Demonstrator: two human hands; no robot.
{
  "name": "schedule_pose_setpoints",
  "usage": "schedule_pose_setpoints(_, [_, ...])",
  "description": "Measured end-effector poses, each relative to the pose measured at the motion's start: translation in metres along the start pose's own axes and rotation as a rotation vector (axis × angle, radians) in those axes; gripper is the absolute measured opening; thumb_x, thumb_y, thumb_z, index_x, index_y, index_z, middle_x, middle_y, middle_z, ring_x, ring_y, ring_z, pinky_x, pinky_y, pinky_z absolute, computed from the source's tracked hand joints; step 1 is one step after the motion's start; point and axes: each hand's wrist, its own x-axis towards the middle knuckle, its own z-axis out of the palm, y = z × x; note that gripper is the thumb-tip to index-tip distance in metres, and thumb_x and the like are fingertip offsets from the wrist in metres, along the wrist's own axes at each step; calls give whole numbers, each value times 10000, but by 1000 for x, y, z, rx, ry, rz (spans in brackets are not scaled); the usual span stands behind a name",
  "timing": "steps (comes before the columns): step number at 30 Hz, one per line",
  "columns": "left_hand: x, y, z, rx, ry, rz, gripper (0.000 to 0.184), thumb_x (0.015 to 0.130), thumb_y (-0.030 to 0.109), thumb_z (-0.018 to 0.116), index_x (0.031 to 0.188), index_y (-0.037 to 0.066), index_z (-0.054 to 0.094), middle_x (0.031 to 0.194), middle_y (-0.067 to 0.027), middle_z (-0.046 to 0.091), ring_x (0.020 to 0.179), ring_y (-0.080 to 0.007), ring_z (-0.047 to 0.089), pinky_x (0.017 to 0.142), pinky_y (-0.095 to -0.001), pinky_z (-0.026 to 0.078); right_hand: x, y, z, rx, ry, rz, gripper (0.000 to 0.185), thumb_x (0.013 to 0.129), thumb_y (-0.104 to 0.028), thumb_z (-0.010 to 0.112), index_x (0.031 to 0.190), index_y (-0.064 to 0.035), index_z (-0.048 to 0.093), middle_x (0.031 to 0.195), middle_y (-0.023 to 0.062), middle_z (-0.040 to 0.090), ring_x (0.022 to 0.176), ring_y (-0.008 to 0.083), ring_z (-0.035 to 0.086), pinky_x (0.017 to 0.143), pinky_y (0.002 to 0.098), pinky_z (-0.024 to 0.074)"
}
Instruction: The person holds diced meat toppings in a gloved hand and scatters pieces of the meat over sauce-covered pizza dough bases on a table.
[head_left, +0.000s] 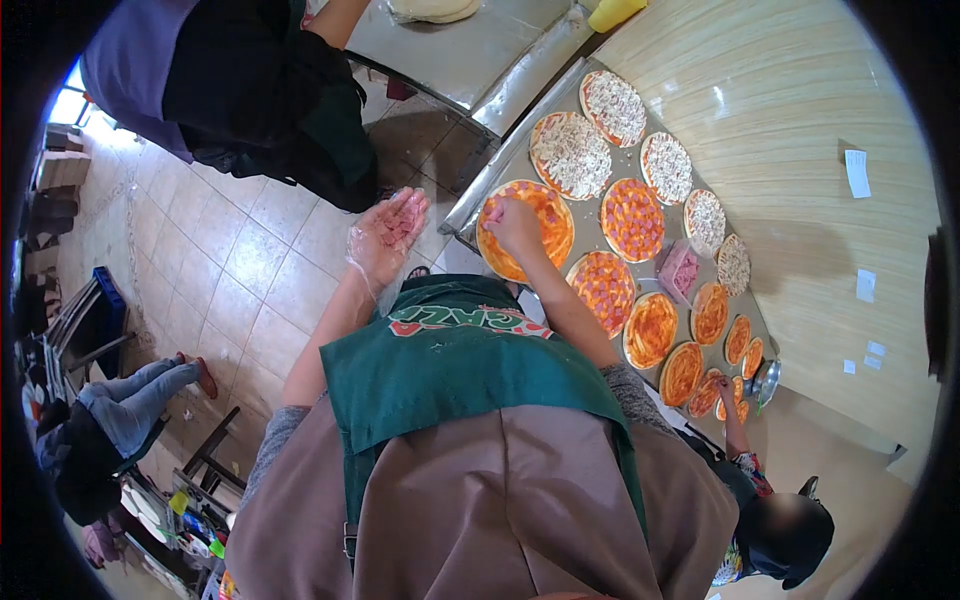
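My left hand (375, 250), in a thin clear plastic glove, is turned palm up at the table's near-left side. Pink diced ham (402, 220) lies heaped in its cupped palm. Over a pizza base (548, 232) spread with red sauce, my right hand (514, 224) has its fingers drawn together. What is between those fingertips is hidden. Beside that base are two pizzas topped with ham pieces, one pizza (633, 220) farther back and another pizza (601, 290) to the right. A clear tub (679, 270) of diced ham stands among the pizzas.
Several cheese-covered pizzas (571, 155) line the metal table's (625, 165) far side. More sauced bases (650, 330) extend right, where a co-worker's hand (727, 388) touches one, near a metal bowl (765, 382). Another person (270, 100) stands at upper left. A wall (790, 150) borders the table.
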Motion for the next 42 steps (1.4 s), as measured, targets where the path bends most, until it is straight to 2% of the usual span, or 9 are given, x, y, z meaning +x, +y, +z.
schedule_pose_setpoints(2, [-1,2,0,10,10,11,387,953,201,464,1236,-48,552,1263,-193,597,1161,-293,595,1003,-376,485,-3,-11,-8,-101,16,22,278,696,-182,816,867,-11,680,739,114,677,688,199,674,635,309,509])
schedule_pose_setpoints(8, [-4,6,-6,-31,0,17,394,963,182,447,1275,-48,520,1313,-197,563,1206,-297,565,1027,-391,468,-3,28,3,753,-134,85,153,818,-12,650,961,28,686,790,113,696,705,190,674,647,296,532])
schedule_pose_setpoints(11, [-4,6,-5,-24,8,18,394,960,178,455,1273,-53,518,1309,-202,563,1205,-299,566,1035,-390,462,-12,33,3,804,-230,167,195,842,34,625,1028,53,681,839,110,706,721,136,670,631,257,532])
schedule_pose_setpoints(20, [-4,3,-5,22,-22,-1,388,941,191,479,1235,-51,548,1269,-183,596,1159,-283,597,1010,-371,481,-25,28,14,428,-145,213,161,792,-125,761,845,7,687,659,55,666,501,100,596,504,241,472])
schedule_pose_setpoints(26, [-5,5,-9,-11,-18,-20,393,961,184,445,1268,-47,529,1317,-196,560,1217,-300,554,1027,-389,464,-30,4,10,-126,50,77,169,759,-142,765,793,-9,667,714,120,677,653,193,668,585,323,504])
schedule_pose_setpoints(29, [-4,6,-13,-16,-32,-20,391,965,186,436,1267,-47,523,1324,-200,551,1217,-307,552,1022,-396,469,-38,-16,-13,-53,0,147,240,780,-220,737,835,2,663,785,160,690,726,287,682,697,394,527])
schedule_pose_setpoints(32, [-5,8,-17,-42,-58,-36,386,965,181,434,1266,-46,518,1324,-203,548,1220,-313,548,1025,-400,468,-42,6,-7,344,93,73,145,845,-100,673,929,15,646,793,121,687,735,207,679,671,316,537])
schedule_pose_setpoints(35, [-5,9,-18,-37,-62,-29,384,964,177,436,1269,-44,513,1324,-203,548,1219,-317,547,1019,-402,471,-47,35,-5,821,-171,278,164,879,-29,610,1025,44,622,844,120,688,759,194,688,685,290,551])
schedule_pose_setpoints(42, [-7,6,-14,-21,-41,-59,377,961,184,453,1251,-42,535,1319,-198,554,1218,-312,548,1012,-404,475,-65,30,-10,836,-195,342,172,895,-30,618,1041,60,634,882,118,686,791,181,699,688,266,558])
